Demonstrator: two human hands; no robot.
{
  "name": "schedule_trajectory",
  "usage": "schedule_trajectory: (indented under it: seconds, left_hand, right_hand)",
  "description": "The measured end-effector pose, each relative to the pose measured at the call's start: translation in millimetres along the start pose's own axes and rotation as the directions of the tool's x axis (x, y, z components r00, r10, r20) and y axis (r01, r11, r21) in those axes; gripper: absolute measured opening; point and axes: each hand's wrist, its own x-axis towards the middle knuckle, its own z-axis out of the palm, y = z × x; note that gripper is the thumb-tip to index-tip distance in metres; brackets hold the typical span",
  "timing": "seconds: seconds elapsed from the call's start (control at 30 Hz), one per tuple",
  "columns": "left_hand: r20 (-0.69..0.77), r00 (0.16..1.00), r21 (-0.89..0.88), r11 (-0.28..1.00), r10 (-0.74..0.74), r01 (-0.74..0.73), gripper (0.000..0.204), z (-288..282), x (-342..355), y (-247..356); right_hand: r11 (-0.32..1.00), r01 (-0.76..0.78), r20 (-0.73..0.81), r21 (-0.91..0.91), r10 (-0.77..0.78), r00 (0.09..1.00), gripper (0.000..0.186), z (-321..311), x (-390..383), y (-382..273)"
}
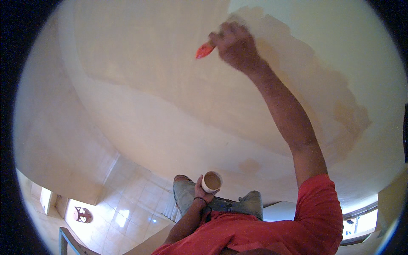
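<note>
Up against the wall (140,59), my right hand (239,47) is closed around a paintbrush with a red handle (205,50). The handle's end points down and to the left; the bristles are blurred at the wall, beyond my fingers. A tan coat with a ragged right edge covers much of the surface around this hand, over a paler cream. Low in front of my body, my left hand (201,190) grips a white cup (212,182) from its left side. Inside the cup is light brown liquid, the tone of the coat.
Pale glossy tiles cover the floor (129,182) far below at lower left. A reddish-brown stool-like object (82,214) stands there. A grey-blue metal frame (63,243) rises at the bottom left. At lower right is a bright window (360,225).
</note>
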Motion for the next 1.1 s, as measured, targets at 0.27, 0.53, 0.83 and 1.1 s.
schedule_trajectory:
  seconds: [0.27, 0.53, 0.83, 1.1]
  left_hand:
    - [-0.030, 1.000, -0.035, 0.999, 0.010, -0.011, 0.059, 3.7, -3.4, 0.0]
    - [0.008, 0.998, 0.009, 0.998, 0.057, -0.057, 0.046, -12.8, 8.1, 1.0]
    - [-0.056, 0.998, -0.057, 0.998, -0.024, 0.021, 0.047, 5.5, -2.7, 5.6]
    - [-0.032, 0.999, -0.042, 0.999, 0.016, -0.018, 0.048, -18.4, 13.7, 4.7]
  right_hand:
    - [0.671, -0.711, 0.282, 0.210, 0.655, 0.701, 0.015, 9.8, 19.9, 75.0]
    - [0.975, -0.178, -0.069, 0.136, 0.189, 0.980, 0.016, -7.9, 26.9, 46.3]
    - [0.774, -0.357, -0.108, 0.522, 0.476, 0.873, 0.007, 12.4, -13.9, 37.1]
    - [0.981, -0.191, -0.207, -0.023, 0.182, 0.961, 0.014, -27.7, -5.5, 49.5]
